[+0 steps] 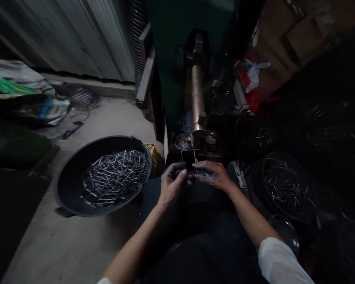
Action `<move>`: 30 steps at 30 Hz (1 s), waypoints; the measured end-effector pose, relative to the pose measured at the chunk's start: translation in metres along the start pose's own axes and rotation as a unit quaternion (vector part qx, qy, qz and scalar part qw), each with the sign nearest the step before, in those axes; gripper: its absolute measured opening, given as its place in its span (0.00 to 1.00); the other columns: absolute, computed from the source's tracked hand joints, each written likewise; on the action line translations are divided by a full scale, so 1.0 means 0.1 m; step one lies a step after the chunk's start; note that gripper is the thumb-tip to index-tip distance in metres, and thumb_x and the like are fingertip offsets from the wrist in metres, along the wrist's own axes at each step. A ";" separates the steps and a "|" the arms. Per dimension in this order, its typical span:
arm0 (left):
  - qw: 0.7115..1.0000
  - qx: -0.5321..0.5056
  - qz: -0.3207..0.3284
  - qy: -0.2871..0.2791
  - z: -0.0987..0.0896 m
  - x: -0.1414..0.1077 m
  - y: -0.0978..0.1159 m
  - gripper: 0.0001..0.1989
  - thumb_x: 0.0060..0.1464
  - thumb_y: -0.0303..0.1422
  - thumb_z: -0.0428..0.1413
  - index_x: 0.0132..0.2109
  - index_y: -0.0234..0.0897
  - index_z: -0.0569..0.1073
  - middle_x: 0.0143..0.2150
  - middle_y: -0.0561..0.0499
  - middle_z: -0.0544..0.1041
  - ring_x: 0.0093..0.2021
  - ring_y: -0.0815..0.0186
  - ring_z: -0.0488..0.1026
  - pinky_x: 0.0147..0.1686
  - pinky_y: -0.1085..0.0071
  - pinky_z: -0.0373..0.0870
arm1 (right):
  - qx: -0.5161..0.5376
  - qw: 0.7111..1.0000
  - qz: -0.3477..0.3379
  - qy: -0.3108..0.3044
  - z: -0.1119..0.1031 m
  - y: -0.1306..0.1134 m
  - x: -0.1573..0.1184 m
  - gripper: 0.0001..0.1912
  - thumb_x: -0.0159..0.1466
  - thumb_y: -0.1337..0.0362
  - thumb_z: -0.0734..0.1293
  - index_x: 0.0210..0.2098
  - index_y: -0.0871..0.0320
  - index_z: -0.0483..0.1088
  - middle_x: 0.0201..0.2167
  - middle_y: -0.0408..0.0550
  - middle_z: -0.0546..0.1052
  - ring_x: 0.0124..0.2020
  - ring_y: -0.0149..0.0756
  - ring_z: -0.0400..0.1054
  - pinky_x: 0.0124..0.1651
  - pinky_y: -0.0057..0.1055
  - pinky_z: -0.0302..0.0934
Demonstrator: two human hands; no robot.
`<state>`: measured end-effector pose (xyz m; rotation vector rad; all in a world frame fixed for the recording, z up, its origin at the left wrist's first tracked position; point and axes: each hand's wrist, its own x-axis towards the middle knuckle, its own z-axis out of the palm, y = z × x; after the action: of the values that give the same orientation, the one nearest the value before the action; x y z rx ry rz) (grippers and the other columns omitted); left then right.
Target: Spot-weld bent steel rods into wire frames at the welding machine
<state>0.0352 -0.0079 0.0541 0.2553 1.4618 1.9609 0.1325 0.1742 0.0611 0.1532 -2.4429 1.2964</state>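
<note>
From where I watch, taking the frame as the clock's centre with twelve straight ahead, I have the thin wire frame [182, 159] up between both hands, its top right corner just below the tip of the rod [197, 92], which comes down from twelve; I cannot tell whether they touch. My left hand [171, 182], at eight, is closed on the frame's lower left, thumb uppermost. My right hand [215, 175], at four, is closed around a few wires [208, 177], fingertips at the frame's right side. I read the step in hand as presenting that corner to the rod. As I judge it, the next move calls for a level frame, the corner lined up squarely under the tip, fingers kept low and clear, and the wires kept from straying into the gap. The dish [182, 142] of small bits sits just beyond, near eleven, so I would mind its edge. The basin [67, 185] heaped with pins [118, 173] stands at nine, well apart, and at three the tub [306, 179], lying in gloom, holds more metal pieces that I cannot make out.
</note>
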 end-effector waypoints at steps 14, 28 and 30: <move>1.000 -0.022 0.009 -0.006 0.01 0.13 -0.01 0.19 0.51 0.40 0.66 0.45 0.35 0.73 0.27 0.54 0.77 0.21 0.70 0.73 0.23 0.76 0.68 | -0.006 0.999 0.033 0.007 -0.03 0.02 0.09 0.19 0.63 0.60 0.74 0.54 0.50 0.75 0.49 0.49 0.81 0.50 0.40 0.77 0.55 0.36 0.70; 0.999 0.008 0.030 0.009 0.03 0.63 0.18 0.24 0.45 0.42 0.69 0.43 0.33 0.71 0.27 0.52 0.78 0.22 0.67 0.76 0.22 0.73 0.73 | 0.001 0.986 0.119 0.115 -0.08 0.23 0.34 0.14 0.64 0.53 0.71 0.34 0.58 0.76 0.31 0.45 0.79 0.33 0.35 0.73 0.40 0.29 0.66; 0.999 -0.003 0.040 0.011 0.05 0.74 0.22 0.23 0.44 0.41 0.69 0.42 0.33 0.71 0.28 0.52 0.78 0.21 0.69 0.75 0.22 0.74 0.72 | 0.025 0.982 0.141 0.127 -0.10 0.27 0.41 0.14 0.65 0.53 0.71 0.34 0.58 0.76 0.31 0.44 0.78 0.34 0.35 0.72 0.40 0.29 0.65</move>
<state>-0.0267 0.0379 0.0593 0.2939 1.4809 2.0363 0.0904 0.2013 0.0600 -0.3382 -2.2705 1.3948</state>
